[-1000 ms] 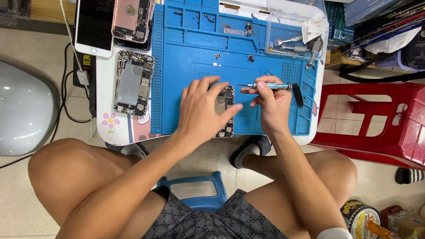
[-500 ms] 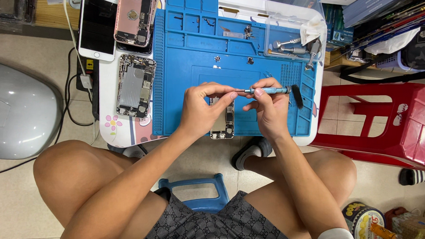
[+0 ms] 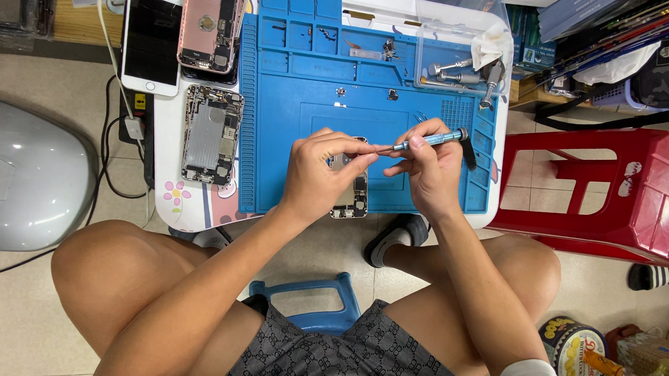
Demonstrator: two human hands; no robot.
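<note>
Blue mat covers white surface. Opened phone body lies on mat's near edge under left hand, fingers pinched at screwdriver tip. Right hand clamped around small screwdriver, held level above phone.

A white-framed phone and a pink phone shell lie at the table's far left corner; a red stool stands beside its right edge.

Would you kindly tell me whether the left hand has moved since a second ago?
Yes: the left hand lifted off the opened phone, fingertips now at the screwdriver tip.
</note>
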